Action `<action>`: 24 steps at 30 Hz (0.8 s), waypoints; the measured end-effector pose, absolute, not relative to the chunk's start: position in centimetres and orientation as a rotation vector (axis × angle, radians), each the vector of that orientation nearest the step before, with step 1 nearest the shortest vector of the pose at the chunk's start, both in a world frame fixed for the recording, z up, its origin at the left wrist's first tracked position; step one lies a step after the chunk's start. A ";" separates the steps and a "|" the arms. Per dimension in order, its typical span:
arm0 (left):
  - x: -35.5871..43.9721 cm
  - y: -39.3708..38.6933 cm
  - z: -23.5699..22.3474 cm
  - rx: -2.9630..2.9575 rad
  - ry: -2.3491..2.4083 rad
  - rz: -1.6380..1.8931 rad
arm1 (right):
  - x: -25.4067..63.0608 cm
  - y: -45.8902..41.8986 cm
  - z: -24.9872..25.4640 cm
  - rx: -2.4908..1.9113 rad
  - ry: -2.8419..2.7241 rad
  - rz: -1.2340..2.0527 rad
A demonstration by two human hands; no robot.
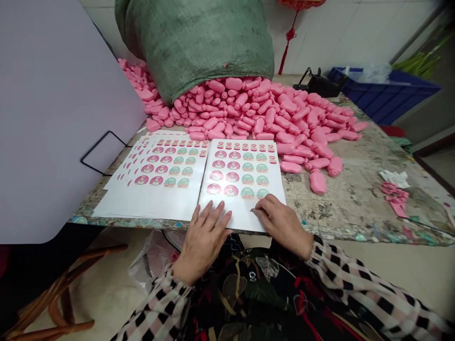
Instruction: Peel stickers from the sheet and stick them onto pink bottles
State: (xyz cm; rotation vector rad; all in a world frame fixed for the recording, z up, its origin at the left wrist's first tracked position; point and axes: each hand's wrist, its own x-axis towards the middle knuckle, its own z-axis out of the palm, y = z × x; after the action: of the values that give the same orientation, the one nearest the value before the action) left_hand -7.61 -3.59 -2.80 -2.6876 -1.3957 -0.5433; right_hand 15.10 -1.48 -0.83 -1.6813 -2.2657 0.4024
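My left hand (209, 237) lies flat on the lower edge of a white sticker sheet (241, 213), fingers stretched out. At the sheet's lower right, my right hand (282, 221) is closed in a pinch; a small dark tip pokes out between thumb and forefinger, and its kind cannot be made out. Rows of pink and green half-round stickers (248, 180) are printed on the sheet, with small red ones along the top. To the left, more printed sheets (170, 199) lie in a fanned stack. Behind them spreads a big heap of pink bottle-shaped pieces (270, 116).
A green woven sack (202, 42) lies tipped over the heap. A large pale panel (60, 109) with a black wire bracket (103, 151) blocks the left. At the right are a blue crate (387, 92), a black object (322, 84), and crumpled tissue with pink scraps (395, 194).
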 end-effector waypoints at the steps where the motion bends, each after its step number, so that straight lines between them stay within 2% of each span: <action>1: -7.4 -3.3 -3.0 -2.715 -1.373 -0.524 | 15.0 -1.6 -1.0 -1.687 -2.259 0.401; 7: -7.6 -2.6 -3.7 -2.767 -1.332 -0.491 | 13.8 -2.0 -1.2 -1.667 -2.243 0.444; 13: -7.5 -2.4 -2.8 -2.788 -1.254 -0.436 | 14.4 -0.9 -1.0 -1.621 -2.026 0.787; 16: -7.5 -2.4 -1.7 -2.755 -1.207 -0.554 | 14.7 -0.4 -1.3 -1.571 -1.924 0.915; 18: -7.8 -2.9 -0.9 -2.668 -1.234 -0.767 | 14.8 -0.1 -1.6 -1.547 -1.869 0.979; 21: -8.1 -4.1 -0.3 -2.561 -1.510 -1.163 | 14.9 0.1 -2.1 -1.521 -1.803 1.041; 24: -7.6 -5.1 -0.6 -2.584 -2.339 -1.358 | 15.1 0.2 -2.1 -1.494 -1.769 1.072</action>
State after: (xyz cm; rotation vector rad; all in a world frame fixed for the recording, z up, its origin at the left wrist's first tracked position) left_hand -7.61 -5.13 -0.61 -2.5837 -2.3388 -1.3576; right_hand 15.06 0.21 -2.12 -1.4937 -1.7687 1.0716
